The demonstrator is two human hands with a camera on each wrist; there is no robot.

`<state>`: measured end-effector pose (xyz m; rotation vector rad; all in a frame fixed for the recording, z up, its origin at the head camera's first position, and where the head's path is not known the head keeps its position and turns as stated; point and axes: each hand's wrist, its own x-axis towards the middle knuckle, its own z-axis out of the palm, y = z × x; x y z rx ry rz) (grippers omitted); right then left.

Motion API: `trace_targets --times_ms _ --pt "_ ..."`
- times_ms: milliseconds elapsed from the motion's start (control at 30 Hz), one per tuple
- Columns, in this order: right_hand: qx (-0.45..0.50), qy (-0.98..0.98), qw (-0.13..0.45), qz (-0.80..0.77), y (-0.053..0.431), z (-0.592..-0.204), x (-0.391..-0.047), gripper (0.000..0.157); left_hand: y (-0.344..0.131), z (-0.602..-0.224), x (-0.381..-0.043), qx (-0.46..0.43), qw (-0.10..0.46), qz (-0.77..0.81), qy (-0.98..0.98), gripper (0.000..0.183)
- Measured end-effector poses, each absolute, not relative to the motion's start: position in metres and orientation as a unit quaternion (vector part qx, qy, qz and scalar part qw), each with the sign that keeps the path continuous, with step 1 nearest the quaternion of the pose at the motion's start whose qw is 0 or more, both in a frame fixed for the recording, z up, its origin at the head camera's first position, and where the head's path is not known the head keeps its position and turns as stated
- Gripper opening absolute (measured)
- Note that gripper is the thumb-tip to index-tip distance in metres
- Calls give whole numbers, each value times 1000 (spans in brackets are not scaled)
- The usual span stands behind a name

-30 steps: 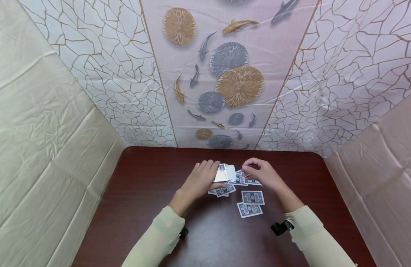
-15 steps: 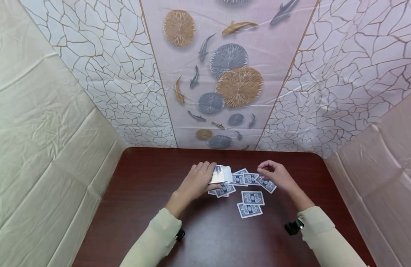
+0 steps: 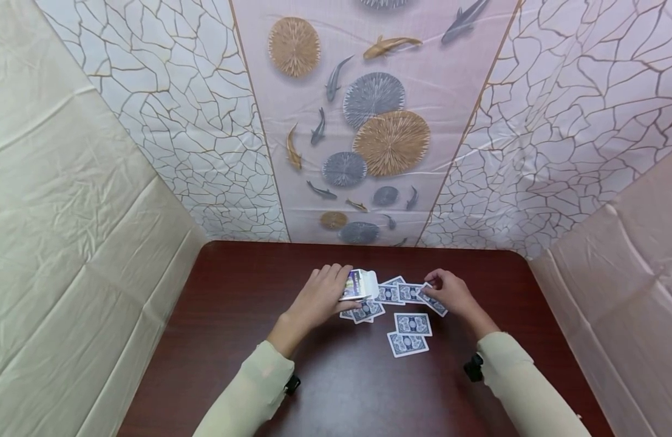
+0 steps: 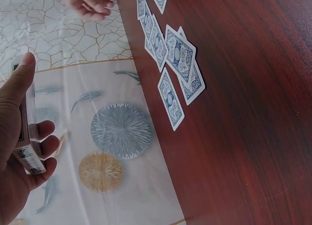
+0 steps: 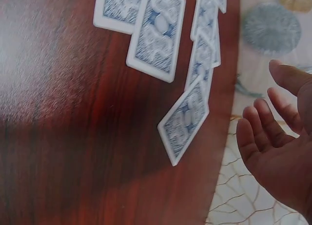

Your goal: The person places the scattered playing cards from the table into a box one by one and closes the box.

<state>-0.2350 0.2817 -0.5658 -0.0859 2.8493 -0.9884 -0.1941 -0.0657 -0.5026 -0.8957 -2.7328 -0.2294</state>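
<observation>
My left hand (image 3: 326, 292) grips an open card box (image 3: 355, 284), its white flap pointing right. In the left wrist view the thumb and fingers wrap the box (image 4: 31, 162) from both sides. My right hand (image 3: 451, 294) hovers at the right end of a row of blue-backed playing cards (image 3: 390, 295), overlapping the slanted end card (image 3: 435, 304) in the head view. From the right wrist, the fingers of that hand (image 5: 278, 142) look loosely bent with nothing between them, and the slanted card (image 5: 186, 121) lies on the table apart from them.
Two overlapping face-down cards (image 3: 413, 325) lie nearer to me on the dark red table (image 3: 357, 388). More cards (image 3: 366, 312) lie just below the left hand and box. A patterned cloth wall (image 3: 357, 182) rises behind the table's far edge, with beige cloth sides (image 3: 68, 243).
My right hand has moved right, leaving the slanted card at the row's end, then dropped slightly closer to it. The left hand has drifted a little left with the card box.
</observation>
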Motion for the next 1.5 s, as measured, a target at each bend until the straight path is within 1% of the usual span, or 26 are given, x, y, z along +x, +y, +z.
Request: trace_targets --times_ms 167,467,700,800,933,1100,1233,1500 --pt "-15 951 66 -303 287 -579 -241 39 -67 -501 -194 -307 129 -72 -940 80" --pt "21 959 101 -264 298 -594 -247 56 -67 -499 -193 -313 144 -69 -936 82" --pt "63 955 149 -248 304 -603 -249 70 -65 -498 -192 -315 150 -64 -935 82" --pt "68 956 154 -241 306 -606 -249 73 -65 -498 -191 -316 150 -64 -935 83" --pt "58 960 143 -235 308 -609 -249 70 -65 -498 -191 -315 154 -62 -934 83" --pt "57 965 128 -223 310 -609 -246 56 -64 -497 -191 -317 152 -65 -934 82" --pt "61 966 129 -214 310 -605 -242 47 -64 -497 -191 -317 149 -59 -935 82" --pt "74 962 140 -224 309 -601 -241 46 -64 -499 -192 -317 150 -63 -934 82"
